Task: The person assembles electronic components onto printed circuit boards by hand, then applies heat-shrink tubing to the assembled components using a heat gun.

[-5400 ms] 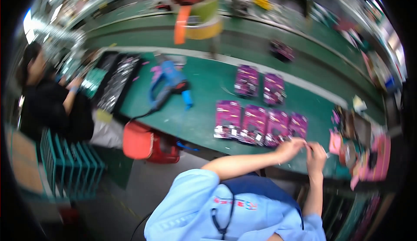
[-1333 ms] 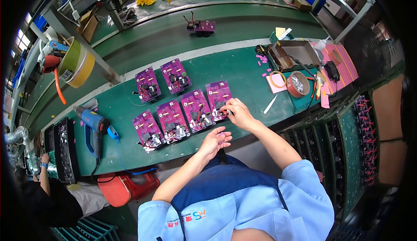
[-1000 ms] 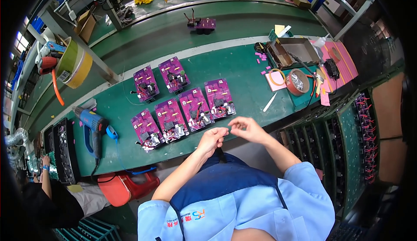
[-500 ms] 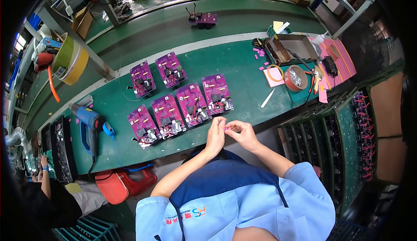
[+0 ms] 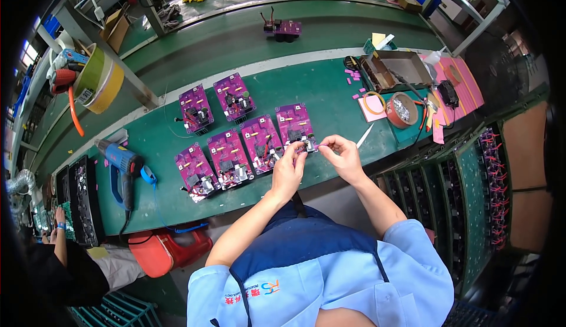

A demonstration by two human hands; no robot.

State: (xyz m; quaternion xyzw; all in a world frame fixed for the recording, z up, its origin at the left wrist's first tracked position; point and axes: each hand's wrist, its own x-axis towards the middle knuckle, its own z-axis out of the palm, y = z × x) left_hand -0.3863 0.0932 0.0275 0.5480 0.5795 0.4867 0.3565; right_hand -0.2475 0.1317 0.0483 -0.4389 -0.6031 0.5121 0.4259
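Several purple circuit boards with mounted components lie on the green bench. My left hand (image 5: 288,172) is at the near end of the rightmost board (image 5: 293,119), thumb and forefinger apart beside its components; whether they touch it I cannot tell. My right hand (image 5: 343,158) is just right of that board, thumb and forefinger pinched on a small pink piece (image 5: 321,147), mostly hidden by the fingertips. The neighbouring board (image 5: 259,137) lies left of my left hand.
A blue heat gun (image 5: 121,161) lies at the left. On the right are white tweezers (image 5: 365,135), a round tub of small metal parts (image 5: 402,110), a metal tray (image 5: 407,68) and loose pink pieces (image 5: 352,73). Another board (image 5: 284,29) sits farther back. A co-worker's hand (image 5: 60,215) shows far left.
My hands were close together in front of the boards. They have parted and moved forward, the left to the rightmost board's near end, the right further right with the pink piece.
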